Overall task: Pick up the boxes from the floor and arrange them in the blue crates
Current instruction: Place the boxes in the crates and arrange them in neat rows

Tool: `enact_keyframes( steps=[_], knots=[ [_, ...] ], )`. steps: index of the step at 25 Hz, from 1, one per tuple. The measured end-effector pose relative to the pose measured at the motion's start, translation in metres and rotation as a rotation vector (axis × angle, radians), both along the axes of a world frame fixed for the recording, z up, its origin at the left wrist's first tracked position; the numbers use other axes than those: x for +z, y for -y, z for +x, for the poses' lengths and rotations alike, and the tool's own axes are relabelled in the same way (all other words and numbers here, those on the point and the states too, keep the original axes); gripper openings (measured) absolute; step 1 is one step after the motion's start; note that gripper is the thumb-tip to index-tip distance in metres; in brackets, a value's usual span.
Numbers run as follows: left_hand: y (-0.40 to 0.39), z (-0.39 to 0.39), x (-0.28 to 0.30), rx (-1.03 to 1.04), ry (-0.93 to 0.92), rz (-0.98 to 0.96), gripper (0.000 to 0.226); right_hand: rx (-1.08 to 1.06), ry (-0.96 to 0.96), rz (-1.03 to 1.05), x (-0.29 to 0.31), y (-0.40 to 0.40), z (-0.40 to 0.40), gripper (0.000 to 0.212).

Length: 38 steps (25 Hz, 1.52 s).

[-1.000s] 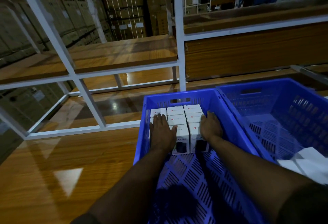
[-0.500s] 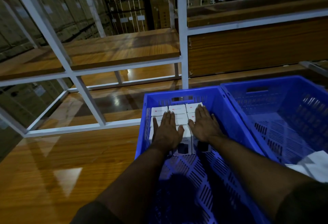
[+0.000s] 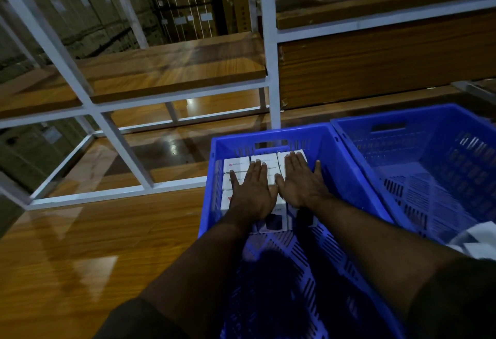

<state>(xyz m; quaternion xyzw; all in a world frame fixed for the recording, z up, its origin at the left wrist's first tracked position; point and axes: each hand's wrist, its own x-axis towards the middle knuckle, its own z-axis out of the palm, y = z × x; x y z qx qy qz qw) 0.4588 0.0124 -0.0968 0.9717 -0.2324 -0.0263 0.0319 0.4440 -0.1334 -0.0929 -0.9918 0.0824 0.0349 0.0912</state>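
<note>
Blue crate [image 3: 357, 191] walls flank my left hand [image 3: 252, 193] and right hand [image 3: 302, 187], both flat with fingers straight, pressing side by side on white boxes [image 3: 237, 164] packed at its far end. Their red logos are too small to read.

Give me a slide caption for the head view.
Both hands press flat on white boxes inside a blue crate.

We are seeing a small red logo mark on the top of the white boxes [image 3: 236, 164] in the blue crate [image 3: 349, 177]; the lettering beside it is proving too blurred to read.
</note>
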Motion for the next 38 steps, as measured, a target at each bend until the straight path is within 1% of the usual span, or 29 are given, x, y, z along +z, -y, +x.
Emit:
enact_keyframes(
  steps=[1, 3, 6, 11, 15, 18, 20, 24, 28, 30, 32, 35, 38],
  knots=[
    [0.0, -0.001, 0.0, 0.001, -0.002, 0.0, 0.075, 0.004, -0.005, -0.002, 0.0, 0.0, 0.0, 0.073],
    [0.001, -0.002, 0.0, 0.007, 0.003, 0.017, 0.081, 0.009, 0.001, -0.007, -0.002, 0.0, 0.0, 0.072],
    [0.003, 0.0, 0.0, 0.015, -0.02, 0.003, 0.068, 0.016, -0.011, 0.016, 0.0, 0.001, 0.0, 0.073],
    [0.004, -0.003, 0.006, 0.028, -0.049, -0.009, 0.066, 0.029, 0.012, 0.066, 0.004, 0.004, -0.004, 0.074],
    [0.004, -0.005, 0.013, 0.028, -0.066, -0.018, 0.065, 0.017, 0.038, 0.119, 0.014, 0.008, -0.013, 0.067],
    [0.005, -0.003, 0.018, 0.049, -0.122, -0.03, 0.066, -0.015, 0.101, 0.179, 0.025, 0.009, -0.025, 0.064],
    [0.006, -0.004, 0.023, 0.054, -0.163, -0.054, 0.065, -0.021, 0.11, 0.191, 0.031, 0.01, -0.034, 0.062],
    [0.012, -0.023, 0.026, 0.016, -0.105, -0.125, 0.062, -0.011, 0.085, 0.181, 0.039, 0.012, -0.049, 0.061],
    [0.028, -0.043, 0.033, 0.033, -0.084, -0.19, 0.06, 0.019, 0.058, 0.135, 0.048, 0.017, -0.063, 0.063],
    [0.038, -0.051, 0.039, 0.028, -0.063, -0.203, 0.059, 0.033, 0.092, 0.142, 0.053, 0.023, -0.072, 0.061],
    [0.049, -0.061, 0.043, 0.023, -0.038, -0.239, 0.057, 0.055, 0.184, 0.152, 0.059, 0.031, -0.083, 0.061],
    [0.067, -0.073, 0.052, 0.029, -0.013, -0.342, 0.056, 0.102, 0.368, 0.141, 0.069, 0.047, -0.099, 0.062],
    [0.088, -0.08, 0.058, 0.008, 0.036, -0.487, 0.055, 0.07, 0.404, 0.199, 0.074, 0.067, -0.113, 0.062]
  ],
)
